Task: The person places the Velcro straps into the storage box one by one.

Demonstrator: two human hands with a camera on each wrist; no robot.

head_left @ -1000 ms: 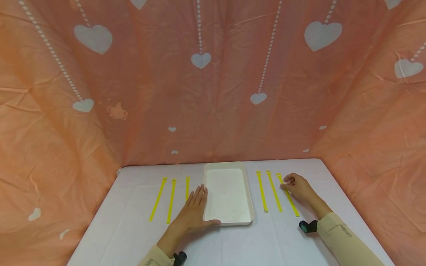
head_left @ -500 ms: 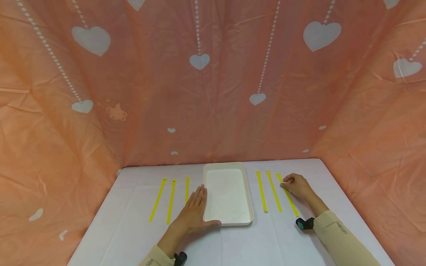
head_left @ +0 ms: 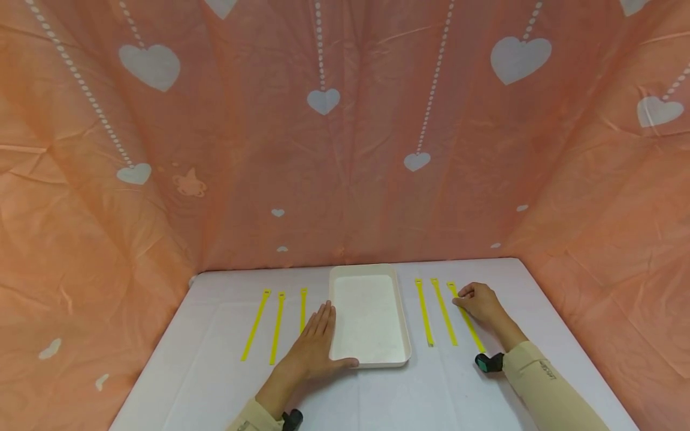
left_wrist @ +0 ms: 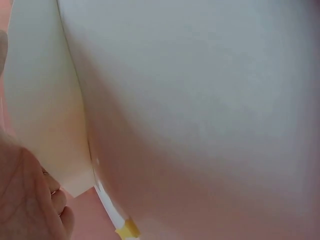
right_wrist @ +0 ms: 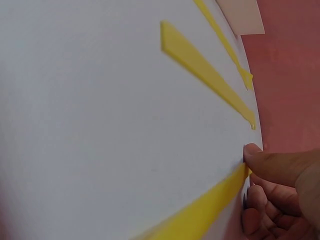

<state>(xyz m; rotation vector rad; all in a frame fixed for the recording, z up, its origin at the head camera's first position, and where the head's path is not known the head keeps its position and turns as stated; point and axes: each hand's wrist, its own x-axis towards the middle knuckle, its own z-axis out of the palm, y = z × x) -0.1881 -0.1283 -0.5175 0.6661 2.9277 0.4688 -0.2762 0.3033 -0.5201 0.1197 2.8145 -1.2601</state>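
Observation:
My left hand [head_left: 312, 347] lies with straight fingers along the left side of a white rectangular tray [head_left: 369, 323], thumb at its front edge. In the left wrist view, part of that hand [left_wrist: 27, 195] shows beside the pale tray wall [left_wrist: 50, 100]. Right of the tray, my right hand [head_left: 481, 304] pinches the rightmost yellow cable strap [head_left: 472, 330] near its slotted end. The right wrist view shows the thumb [right_wrist: 275, 164] on this strap [right_wrist: 205, 207], other fingers curled below. Two similar straps, the middle one [head_left: 444, 314] and the inner one [head_left: 424, 314], lie left of it.
Three more yellow straps, an outer [head_left: 256, 326], a middle [head_left: 277, 329] and an inner one [head_left: 303, 311], lie left of the tray. A white cloth [head_left: 215, 359] covers the table. An orange curtain [head_left: 366, 209] with hearts stands behind and at both sides.
My right wrist and sleeve have shifted slightly left, while the fingers stay at the same strap. The left hand, the tray and the straps keep their places.

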